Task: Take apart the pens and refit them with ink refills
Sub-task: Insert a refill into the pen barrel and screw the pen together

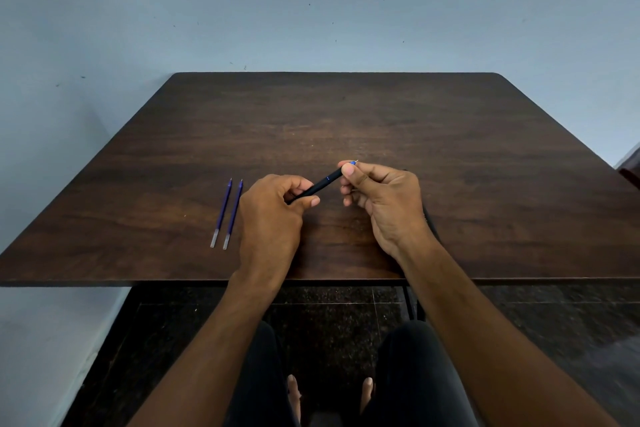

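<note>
Dark wood table [450, 149] is carrying the work in the head view, the only view supplied. A black pen [320, 186] is being held above it, slanting up to the right. The left hand [273, 208] is gripping the barrel's lower end with curled fingers; the right hand [381, 198] is pinching the tip end between thumb and forefinger, the blue point showing just past them. Two blue ink refills [227, 213] are lying side by side on the table, just left of the left hand. Judgement: the tip section is being unscrewed. Recommended: hold the barrel steady, twist only at the tip, keep loosened parts over the table.
</note>
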A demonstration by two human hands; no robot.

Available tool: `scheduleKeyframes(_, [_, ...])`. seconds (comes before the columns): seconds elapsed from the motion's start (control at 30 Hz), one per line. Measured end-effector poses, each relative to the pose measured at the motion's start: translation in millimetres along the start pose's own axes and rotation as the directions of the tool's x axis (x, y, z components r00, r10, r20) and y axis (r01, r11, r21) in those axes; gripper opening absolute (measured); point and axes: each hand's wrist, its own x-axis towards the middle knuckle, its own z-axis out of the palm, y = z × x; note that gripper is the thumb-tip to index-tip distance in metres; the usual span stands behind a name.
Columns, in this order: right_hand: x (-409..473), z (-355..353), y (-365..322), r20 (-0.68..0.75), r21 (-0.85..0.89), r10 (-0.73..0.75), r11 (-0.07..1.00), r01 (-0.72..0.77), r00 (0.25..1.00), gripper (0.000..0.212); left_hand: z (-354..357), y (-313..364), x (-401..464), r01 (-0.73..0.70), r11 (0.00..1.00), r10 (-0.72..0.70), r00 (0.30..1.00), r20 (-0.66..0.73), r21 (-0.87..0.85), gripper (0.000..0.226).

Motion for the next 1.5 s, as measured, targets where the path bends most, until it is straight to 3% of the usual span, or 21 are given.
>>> scheduleKeyframes(0.37, [-3.8,4.2,-3.8,-0.007,0.01,0.006,1.0,-0.006,1.0,0.018,-2.4,-0.8,1.7,0.02,1.0,-0.02,1.0,0.018,-0.017,0.025])
scheduleKeyframes(0.77, [-1.1,0.1,-0.4,0.014,-0.031,-0.004,0.999,0.005,1.0,0.012,-2.8,0.8,1.6,0.025,1.0,-0.026,1.0,0.014,0.013,0.025])
scheduleKeyframes(1.03, [0.6,1.3,0.5,0.001,-0.074,0.045,0.996,-0.044,0.999,0.033,-14.6,-4.1,5.1,0.086,0.995,-0.086,0.996,0.008,-0.056,0.024])
scheduleKeyframes(1.13, [3.1,3.4,1.0,-0.025,-0.214,0.091,0.972,-0.094,0.996,0.014,-24.1,-9.0,9.0,0.125,0.989,-0.127,0.992,-0.012,-0.075,0.026])
scheduleKeyframes(1.3, [17.8,20.2,-10.5,-0.036,-0.614,0.179,0.773,-0.163,0.983,0.006,-37.5,-16.4,14.3,0.153,0.986,-0.155,0.987,-0.033,-0.065,0.027])
scheduleKeyframes(1.5, [40.2,54.9,-10.3,-0.104,-0.905,0.219,0.383,-0.184,0.97,0.044,-41.8,-25.8,16.2,0.177,0.982,-0.179,0.983,-0.031,-0.064,0.025])
